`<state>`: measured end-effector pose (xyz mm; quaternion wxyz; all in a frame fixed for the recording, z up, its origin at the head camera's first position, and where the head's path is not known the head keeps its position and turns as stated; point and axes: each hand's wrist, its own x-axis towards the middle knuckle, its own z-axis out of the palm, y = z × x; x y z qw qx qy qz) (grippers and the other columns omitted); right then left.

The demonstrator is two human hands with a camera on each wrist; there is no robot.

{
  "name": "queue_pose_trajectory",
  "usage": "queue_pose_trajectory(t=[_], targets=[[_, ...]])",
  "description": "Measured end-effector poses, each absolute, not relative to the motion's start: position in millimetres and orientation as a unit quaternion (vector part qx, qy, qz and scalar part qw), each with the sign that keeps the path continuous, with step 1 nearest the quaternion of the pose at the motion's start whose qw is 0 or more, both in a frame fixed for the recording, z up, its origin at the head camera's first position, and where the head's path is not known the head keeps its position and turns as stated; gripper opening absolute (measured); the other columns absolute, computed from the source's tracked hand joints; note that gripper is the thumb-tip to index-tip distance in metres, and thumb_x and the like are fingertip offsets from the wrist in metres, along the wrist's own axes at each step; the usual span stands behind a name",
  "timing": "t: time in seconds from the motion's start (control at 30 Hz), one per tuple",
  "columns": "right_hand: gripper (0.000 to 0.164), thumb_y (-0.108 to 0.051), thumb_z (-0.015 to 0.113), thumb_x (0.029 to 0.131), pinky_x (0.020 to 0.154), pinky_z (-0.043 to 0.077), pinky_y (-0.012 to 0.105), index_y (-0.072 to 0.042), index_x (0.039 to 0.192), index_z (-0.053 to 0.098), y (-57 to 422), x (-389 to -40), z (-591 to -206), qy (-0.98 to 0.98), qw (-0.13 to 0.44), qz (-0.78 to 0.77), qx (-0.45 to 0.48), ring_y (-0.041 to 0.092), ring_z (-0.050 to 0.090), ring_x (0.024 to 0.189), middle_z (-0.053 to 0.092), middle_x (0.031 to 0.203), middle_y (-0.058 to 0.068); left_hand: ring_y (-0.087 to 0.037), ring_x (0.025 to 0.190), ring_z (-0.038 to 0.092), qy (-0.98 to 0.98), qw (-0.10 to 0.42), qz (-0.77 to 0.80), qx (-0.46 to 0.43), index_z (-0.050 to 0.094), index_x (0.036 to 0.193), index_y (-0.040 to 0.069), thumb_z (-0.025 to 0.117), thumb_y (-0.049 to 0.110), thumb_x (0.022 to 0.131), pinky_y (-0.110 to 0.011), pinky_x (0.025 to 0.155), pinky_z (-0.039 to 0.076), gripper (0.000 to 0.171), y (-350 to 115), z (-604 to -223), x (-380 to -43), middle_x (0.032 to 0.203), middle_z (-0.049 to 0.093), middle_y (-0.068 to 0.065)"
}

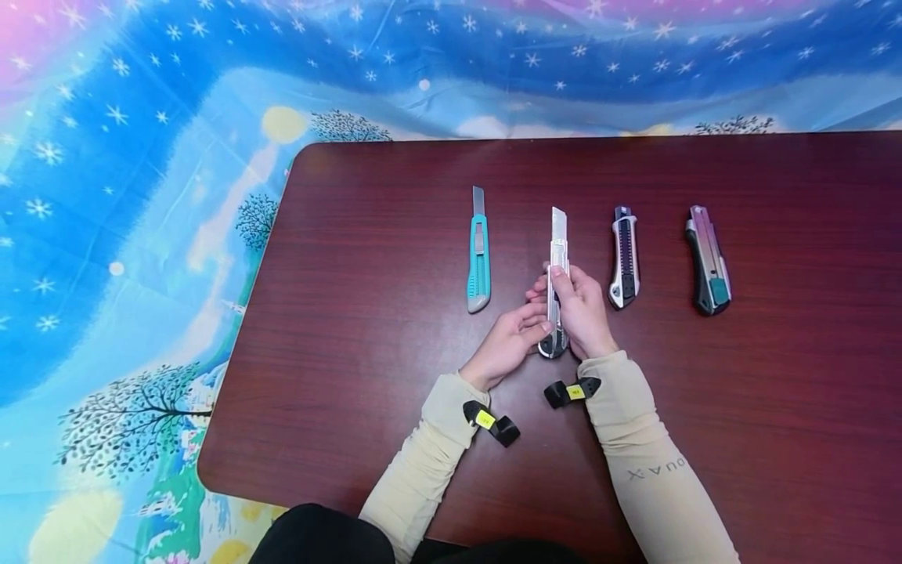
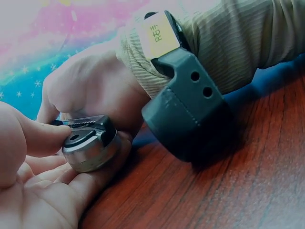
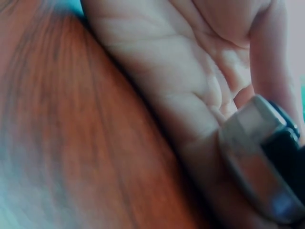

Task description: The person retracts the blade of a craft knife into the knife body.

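Both hands hold a silver utility knife (image 1: 559, 249) with a dark butt end, its broad blade standing out and pointing to the far side of the table. My right hand (image 1: 588, 312) grips the handle from the right, thumb along its top face. At the butt end, my left hand (image 1: 502, 346) pinches the knife, thumb on top and fingers beneath. The left wrist view shows the rounded metal butt (image 2: 88, 155) under that thumb. Close up in the right wrist view, the butt (image 3: 245, 152) lies against a palm and fingers; the blade is out of sight there.
A teal utility knife (image 1: 478, 262) with its blade out lies left of the hands. To the right lie a grey and black utility knife (image 1: 625, 257) and a silver-black one with a green slider (image 1: 708, 261). All are on the dark red wooden table (image 1: 352, 313).
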<state>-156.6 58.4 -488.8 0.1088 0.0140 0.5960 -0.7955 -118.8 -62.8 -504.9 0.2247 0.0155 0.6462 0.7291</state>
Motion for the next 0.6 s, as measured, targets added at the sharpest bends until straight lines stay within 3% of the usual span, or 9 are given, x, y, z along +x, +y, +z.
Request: queue_pose_trajectory(t=[0.33,0.6], targets=[[0.043,-0.019,0.042,0.095,0.071,0.057,0.028,0.014,0.12,0.034,58.8,-157.0,-491.7,0.589,0.105,-0.801,-0.018,0.018,0.066,0.077,0.064,0.084,0.006,-0.01,0.094,0.057,0.604,0.234,0.762,-0.001,0.047,0.125,-0.001,0.046,0.004,0.091,-0.029,0.085,0.053,0.034,-62.8,-504.2,-118.8,0.116,0.056,-0.022],[0.041,-0.016,0.044,0.094,0.079,0.055,0.031,0.013,0.121,0.032,60.6,-156.9,-492.6,0.566,0.112,-0.816,-0.035,0.021,0.066,0.084,0.064,0.092,0.01,-0.012,0.092,0.058,0.588,0.231,0.775,-0.015,0.046,0.123,-0.003,0.045,0.003,0.091,-0.032,0.083,0.053,0.033,-61.9,-505.4,-118.4,0.113,0.056,-0.022]])
